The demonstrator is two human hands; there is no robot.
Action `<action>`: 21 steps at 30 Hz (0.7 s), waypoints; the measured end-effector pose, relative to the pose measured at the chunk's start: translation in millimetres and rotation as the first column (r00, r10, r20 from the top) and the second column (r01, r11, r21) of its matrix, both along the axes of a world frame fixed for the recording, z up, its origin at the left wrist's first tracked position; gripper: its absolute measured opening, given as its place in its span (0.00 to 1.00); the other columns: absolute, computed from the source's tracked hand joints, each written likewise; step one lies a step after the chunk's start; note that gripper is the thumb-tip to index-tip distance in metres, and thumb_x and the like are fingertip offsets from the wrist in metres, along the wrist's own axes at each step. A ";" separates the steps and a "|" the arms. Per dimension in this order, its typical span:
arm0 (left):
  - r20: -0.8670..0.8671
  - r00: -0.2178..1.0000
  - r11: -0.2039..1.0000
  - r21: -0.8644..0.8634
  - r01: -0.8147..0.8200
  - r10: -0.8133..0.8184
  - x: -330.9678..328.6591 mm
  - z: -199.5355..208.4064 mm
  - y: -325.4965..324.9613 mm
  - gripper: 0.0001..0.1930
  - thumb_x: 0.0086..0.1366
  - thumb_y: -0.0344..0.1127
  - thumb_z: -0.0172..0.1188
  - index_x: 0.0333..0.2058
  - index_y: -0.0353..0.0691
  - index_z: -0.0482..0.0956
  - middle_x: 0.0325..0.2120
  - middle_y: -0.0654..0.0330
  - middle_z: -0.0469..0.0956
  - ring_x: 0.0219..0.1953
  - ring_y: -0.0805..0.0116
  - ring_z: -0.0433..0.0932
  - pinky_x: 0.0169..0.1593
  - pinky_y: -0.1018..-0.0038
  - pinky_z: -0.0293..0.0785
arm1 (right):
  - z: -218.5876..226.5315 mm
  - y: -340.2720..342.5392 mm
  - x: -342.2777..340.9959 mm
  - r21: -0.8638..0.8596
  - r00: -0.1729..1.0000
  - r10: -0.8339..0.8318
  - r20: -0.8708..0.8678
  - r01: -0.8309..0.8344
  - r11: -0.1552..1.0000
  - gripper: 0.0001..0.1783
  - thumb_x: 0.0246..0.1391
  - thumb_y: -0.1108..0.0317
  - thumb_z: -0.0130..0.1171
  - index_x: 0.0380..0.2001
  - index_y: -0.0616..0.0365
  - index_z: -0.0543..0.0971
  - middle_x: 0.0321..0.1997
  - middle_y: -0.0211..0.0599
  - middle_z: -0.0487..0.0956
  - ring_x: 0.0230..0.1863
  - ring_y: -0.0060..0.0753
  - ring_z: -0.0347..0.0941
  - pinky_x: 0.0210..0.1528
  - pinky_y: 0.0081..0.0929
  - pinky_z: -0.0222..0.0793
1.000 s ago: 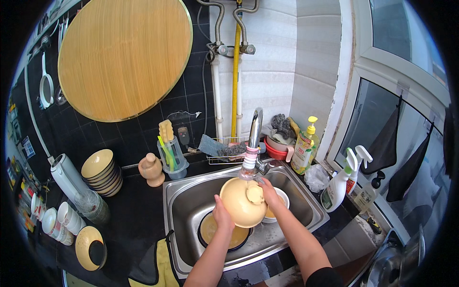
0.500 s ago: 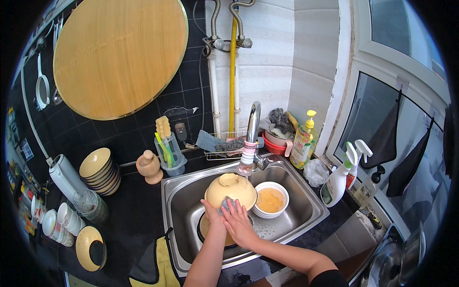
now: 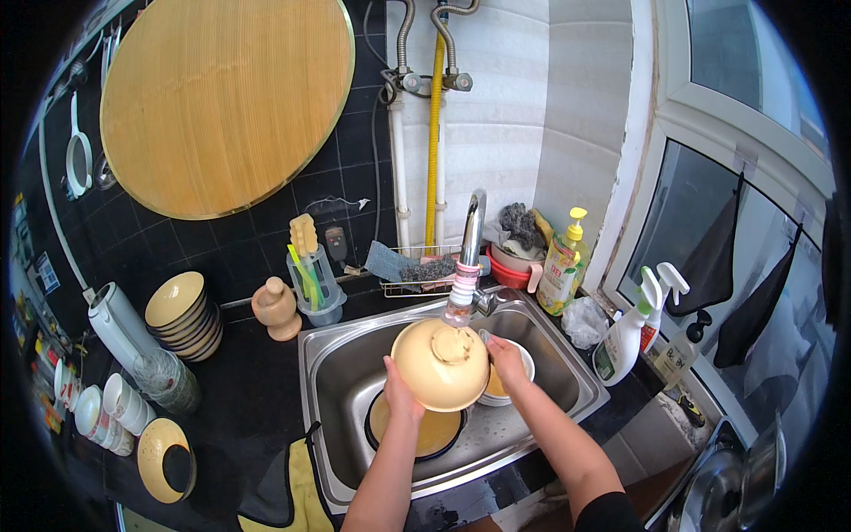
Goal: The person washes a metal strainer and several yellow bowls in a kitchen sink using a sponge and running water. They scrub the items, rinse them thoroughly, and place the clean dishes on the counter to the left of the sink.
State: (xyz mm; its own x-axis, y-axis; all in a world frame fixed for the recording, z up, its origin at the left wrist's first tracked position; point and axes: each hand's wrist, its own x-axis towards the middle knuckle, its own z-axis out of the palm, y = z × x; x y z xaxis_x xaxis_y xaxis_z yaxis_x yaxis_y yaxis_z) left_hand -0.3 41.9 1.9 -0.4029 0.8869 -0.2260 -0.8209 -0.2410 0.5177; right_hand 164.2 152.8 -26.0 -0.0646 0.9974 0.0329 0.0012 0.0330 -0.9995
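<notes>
A cream-yellow bowl [image 3: 427, 365] is held bottom up over the sink, just below the tap [image 3: 464, 275]. My left hand [image 3: 404, 392] grips its left edge, fingers mostly hidden behind it. At the bowl's right side my right hand [image 3: 508, 365] is closed, a bit of grey cloth [image 3: 485, 336] showing at its fingertips. Beneath, in the steel sink [image 3: 341, 355], lies a dark-rimmed yellow bowl [image 3: 434, 433]. To the right, partly behind my right hand, stand stacked white bowls [image 3: 529, 362] with yellowish liquid in the top one.
Left on the black counter are a stack of bowls [image 3: 177, 301], white cups [image 3: 128, 403], a single bowl [image 3: 152, 461] and a wooden jar [image 3: 277, 310]. A yellow-black cloth [image 3: 306, 483] hangs by the sink's front. Right stand a soap bottle [image 3: 560, 275] and spray bottles [image 3: 620, 341].
My right hand has moved right, from the bowl's front to its right side, with the grey cloth. The bowl has tilted, showing more of its base; my left hand stays at its left.
</notes>
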 end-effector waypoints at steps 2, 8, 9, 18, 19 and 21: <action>-0.102 0.995 0.999 -0.043 0.001 -0.005 2.1 -4.7 2.6 0.30 0.63 0.56 0.39 0.48 0.32 0.64 0.45 0.53 0.69 0.45 0.61 0.71 0.48 0.67 0.68 | 21.5 7.4 1.8 -0.015 0.994 0.096 0.052 -0.096 0.995 0.17 0.53 0.67 0.47 0.43 0.67 0.73 0.36 0.36 0.77 0.36 0.22 0.70 0.42 0.18 0.64; -0.368 0.928 0.990 -0.143 0.008 -0.061 24.9 9.5 -8.2 0.30 0.61 0.57 0.42 0.44 0.31 0.68 0.39 0.53 0.73 0.41 0.64 0.73 0.43 0.70 0.71 | 73.5 7.2 -27.3 0.179 0.836 0.218 0.503 -0.347 0.920 0.15 0.52 0.68 0.47 0.40 0.65 0.74 0.35 0.39 0.77 0.36 0.32 0.72 0.41 0.25 0.66; -0.411 0.910 0.986 -0.164 -0.015 -0.055 24.7 8.1 -10.6 0.30 0.61 0.57 0.42 0.44 0.31 0.68 0.38 0.53 0.73 0.41 0.65 0.73 0.43 0.71 0.71 | 90.4 -9.3 -40.9 0.213 0.762 0.238 0.603 -0.441 0.872 0.15 0.51 0.68 0.46 0.40 0.65 0.74 0.36 0.40 0.77 0.38 0.36 0.72 0.43 0.26 0.66; -0.062 0.990 0.990 -0.063 -0.127 0.123 11.6 -12.4 -11.7 0.35 0.57 0.65 0.40 0.48 0.36 0.64 0.48 0.53 0.66 0.47 0.62 0.68 0.49 0.67 0.66 | 76.9 -116.8 -68.6 0.710 0.698 -0.162 0.698 -0.643 0.286 0.16 0.37 0.73 0.52 0.36 0.59 0.74 0.45 0.39 0.70 0.51 0.41 0.63 0.53 0.36 0.58; -0.025 0.989 0.984 -0.097 -0.146 0.145 11.2 -11.0 -12.2 0.35 0.58 0.64 0.39 0.48 0.36 0.63 0.48 0.53 0.66 0.47 0.62 0.68 0.50 0.67 0.65 | 73.6 -119.6 -63.3 0.705 0.716 -0.102 0.691 -0.636 0.314 0.16 0.37 0.74 0.52 0.36 0.60 0.74 0.45 0.39 0.70 0.51 0.41 0.63 0.53 0.36 0.57; 0.048 0.981 0.969 -0.170 -0.178 0.189 13.1 -5.4 -12.3 0.34 0.60 0.63 0.37 0.50 0.36 0.62 0.47 0.54 0.67 0.48 0.61 0.68 0.52 0.68 0.62 | 68.8 -121.0 -50.5 0.678 0.717 -0.016 0.697 -0.650 0.343 0.16 0.38 0.74 0.52 0.36 0.60 0.73 0.45 0.41 0.69 0.50 0.41 0.62 0.52 0.36 0.57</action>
